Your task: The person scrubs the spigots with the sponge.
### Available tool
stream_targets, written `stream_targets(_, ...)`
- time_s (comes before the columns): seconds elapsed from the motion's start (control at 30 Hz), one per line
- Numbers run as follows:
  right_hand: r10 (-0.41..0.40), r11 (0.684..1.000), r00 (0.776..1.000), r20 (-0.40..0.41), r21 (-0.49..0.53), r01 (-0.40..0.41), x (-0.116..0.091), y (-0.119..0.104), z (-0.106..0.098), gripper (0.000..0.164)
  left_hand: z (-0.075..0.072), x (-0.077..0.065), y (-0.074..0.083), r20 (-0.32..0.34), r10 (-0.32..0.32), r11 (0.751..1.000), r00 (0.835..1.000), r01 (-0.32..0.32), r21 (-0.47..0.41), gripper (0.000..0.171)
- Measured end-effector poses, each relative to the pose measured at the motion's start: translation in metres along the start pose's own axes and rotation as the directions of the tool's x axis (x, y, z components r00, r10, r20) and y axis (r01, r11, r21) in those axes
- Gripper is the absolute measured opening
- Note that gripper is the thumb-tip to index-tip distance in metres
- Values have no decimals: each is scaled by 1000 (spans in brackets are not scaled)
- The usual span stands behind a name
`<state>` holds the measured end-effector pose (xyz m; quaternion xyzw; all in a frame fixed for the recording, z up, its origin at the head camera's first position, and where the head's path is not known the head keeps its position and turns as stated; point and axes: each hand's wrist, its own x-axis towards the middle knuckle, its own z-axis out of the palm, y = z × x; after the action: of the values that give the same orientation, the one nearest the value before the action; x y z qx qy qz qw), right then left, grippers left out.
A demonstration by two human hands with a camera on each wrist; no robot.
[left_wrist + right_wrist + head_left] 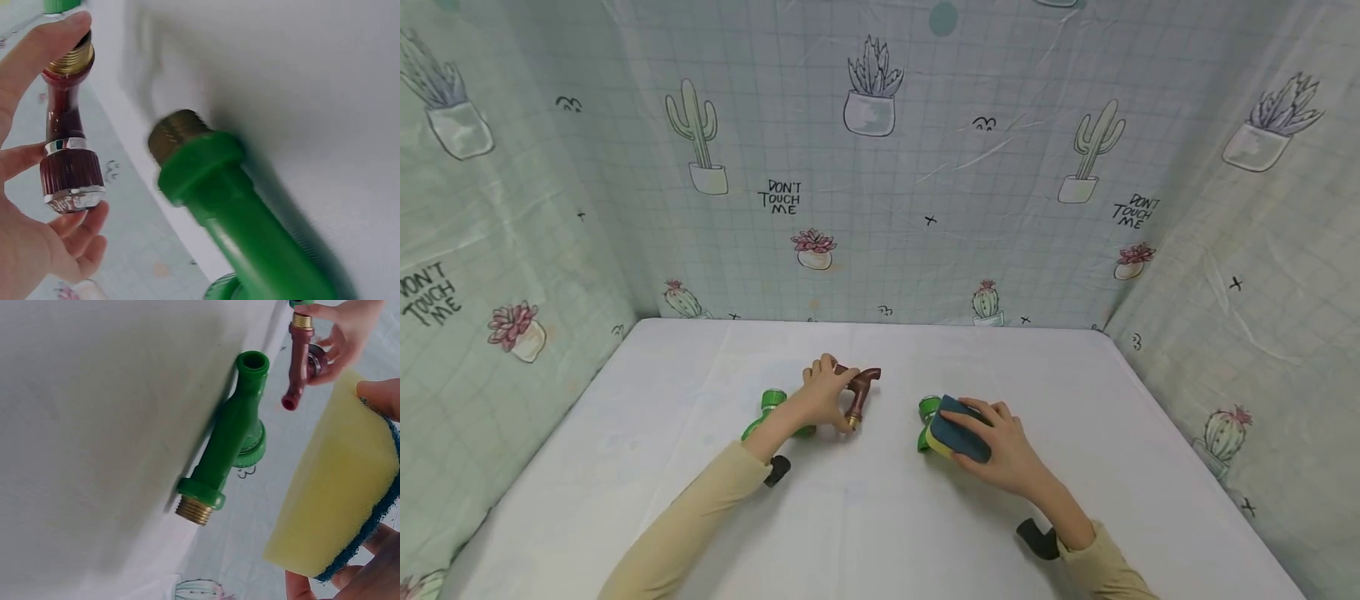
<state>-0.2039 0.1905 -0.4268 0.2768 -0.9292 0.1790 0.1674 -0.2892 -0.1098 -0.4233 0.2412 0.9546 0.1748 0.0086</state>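
My left hand grips a dark red tap with a brass threaded end. In the left wrist view the thumb lies at the brass thread, and other fingers are around the ribbed knob with its silver rim. A green tap with a dull brass thread lies under the left forearm. My right hand holds a sponge, yellow with a dark blue-green scouring side. Just left of the sponge, a second green tap lies on the table, partly covered by the sponge in the head view.
A black bent piece lies by the left sleeve, and another black bent piece by the right one. White cloth covers the table. Printed curtains close off the back and both sides.
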Motion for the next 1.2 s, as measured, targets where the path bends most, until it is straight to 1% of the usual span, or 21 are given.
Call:
stream_targets(0.1, -17, 1000, 1000, -8, 8, 18, 2, -2, -2, 55, -3, -6, 4, -62, 42, 997, 997, -46, -60, 95)
stream_targets(0.23, -44, 999, 999, -22, 19, 44, 6, -8, -5, 56, -7, -14, 11, -140, 101, 990, 985, -113, -84, 102)
stream_targets(0.33, -64, 998, 997, -36, 24, 65, 9, -12, -6, 57, -9, -20, 17, -193, 152, 986, 969, -162, -36, 103)
stream_targets(0.4, -82, 996, 995, -49, 27, 83, 10, -14, -6, 57, -10, -24, 20, -227, 187, 982, 956, -187, 23, 104)
stream_targets(0.53, -117, 992, 990, -81, 34, 120, 12, -17, -6, 60, -13, -32, 27, -292, 262, 963, 920, -230, 140, 105)
stream_targets(0.6, -136, 989, 985, -103, 39, 140, 14, -20, -6, 62, -14, -36, 31, -317, 290, 954, 903, -248, 169, 106)
stream_targets(0.67, -158, 985, 979, -127, 47, 165, 17, -22, -7, 63, -15, -39, 35, -338, 311, 948, 888, -261, 184, 108)
stream_targets(0.83, -198, 976, 966, -165, 54, 210, 24, -31, -11, 60, -16, -46, 46, -370, 348, 937, 861, -307, 168, 115)
stream_targets(0.97, -219, 970, 957, -188, 62, 234, 29, -40, -14, 59, -16, -48, 54, -387, 389, 921, 836, -348, 175, 115)
stream_targets(1.07, -234, 965, 951, -201, 71, 252, 32, -45, -13, 58, -16, -49, 58, -393, 404, 915, 826, -365, 175, 113)
stream_targets(1.2, -245, 960, 948, -204, 83, 266, 34, -51, -10, 56, -14, -49, 62, -396, 419, 908, 817, -373, 190, 113)
